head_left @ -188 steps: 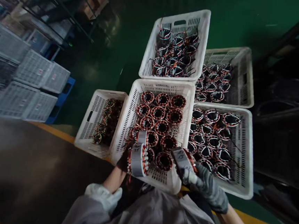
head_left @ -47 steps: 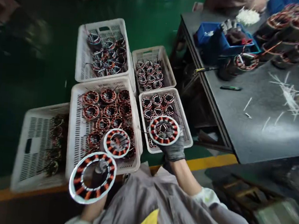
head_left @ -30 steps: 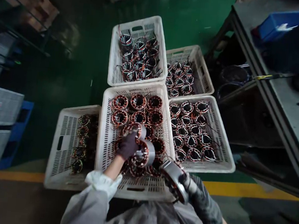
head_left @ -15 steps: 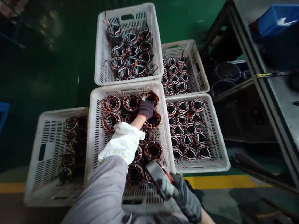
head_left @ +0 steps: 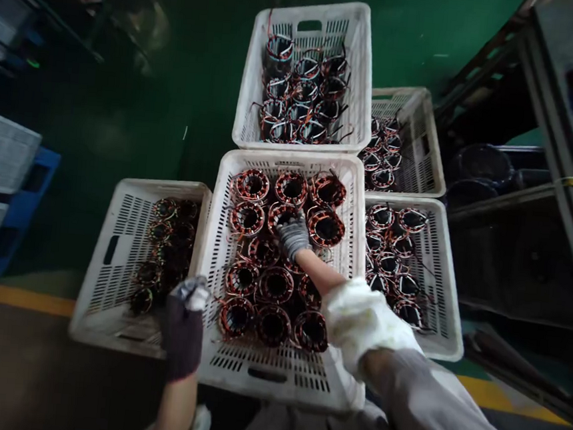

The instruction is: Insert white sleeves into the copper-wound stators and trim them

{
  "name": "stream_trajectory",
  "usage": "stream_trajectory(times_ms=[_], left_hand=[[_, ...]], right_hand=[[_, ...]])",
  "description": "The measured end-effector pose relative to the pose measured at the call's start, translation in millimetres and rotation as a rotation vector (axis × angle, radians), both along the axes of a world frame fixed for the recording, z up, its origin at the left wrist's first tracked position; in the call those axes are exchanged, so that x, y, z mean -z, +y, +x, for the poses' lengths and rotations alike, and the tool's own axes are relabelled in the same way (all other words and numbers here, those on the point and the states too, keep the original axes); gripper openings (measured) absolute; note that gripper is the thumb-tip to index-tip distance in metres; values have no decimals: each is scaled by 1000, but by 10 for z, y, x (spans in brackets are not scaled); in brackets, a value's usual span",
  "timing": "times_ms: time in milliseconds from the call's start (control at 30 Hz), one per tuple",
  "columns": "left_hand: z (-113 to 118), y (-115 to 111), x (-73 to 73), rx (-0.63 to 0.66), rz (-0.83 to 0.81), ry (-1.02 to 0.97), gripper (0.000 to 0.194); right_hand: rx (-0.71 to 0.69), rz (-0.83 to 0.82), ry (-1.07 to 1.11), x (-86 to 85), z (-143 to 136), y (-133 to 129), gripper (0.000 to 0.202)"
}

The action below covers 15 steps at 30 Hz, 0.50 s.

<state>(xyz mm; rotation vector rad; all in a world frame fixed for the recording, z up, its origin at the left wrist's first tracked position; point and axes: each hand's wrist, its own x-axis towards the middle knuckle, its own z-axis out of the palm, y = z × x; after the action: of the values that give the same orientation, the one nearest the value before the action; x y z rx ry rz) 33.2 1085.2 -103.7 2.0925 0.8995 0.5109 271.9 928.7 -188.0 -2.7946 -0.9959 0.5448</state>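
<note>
My right hand (head_left: 293,236), in a grey striped glove, reaches into the middle white crate (head_left: 296,157). Its fingers are closed at the rim of a copper-wound ring (head_left: 282,213) in the second row. More wound rings (head_left: 276,284) stand upright in rows around it, open ends up. My left hand (head_left: 183,330), in a dark glove with whitish fingertips, is over the gap between the middle crate and the left crate. Its fingers look curled and blurred; whatever they may hold is hidden.
A crate of wound parts (head_left: 245,77) stands behind the middle one. Two more crates (head_left: 436,144) (head_left: 453,290) are at the right, beside a metal-framed bench (head_left: 554,131). The left crate (head_left: 116,207) holds dark wound parts. Blue pallet (head_left: 22,219) and grey boxes at far left.
My left hand has withdrawn from the crate's back right towards the lower left. My right hand has moved from the front into the crate; the grey and orange item it held is no longer seen there.
</note>
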Motion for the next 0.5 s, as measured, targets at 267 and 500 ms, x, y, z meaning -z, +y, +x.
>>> stream_trajectory(times_ms=[267, 500], left_hand=[[-3, -838, 145, 119, -243, 131, 40], [287, -1262, 223, 409, 61, 106, 42]], right_hand=[[-74, 51, 8, -67, 36, 11, 64], [-211, 526, -272, -372, -597, -1517, 45]])
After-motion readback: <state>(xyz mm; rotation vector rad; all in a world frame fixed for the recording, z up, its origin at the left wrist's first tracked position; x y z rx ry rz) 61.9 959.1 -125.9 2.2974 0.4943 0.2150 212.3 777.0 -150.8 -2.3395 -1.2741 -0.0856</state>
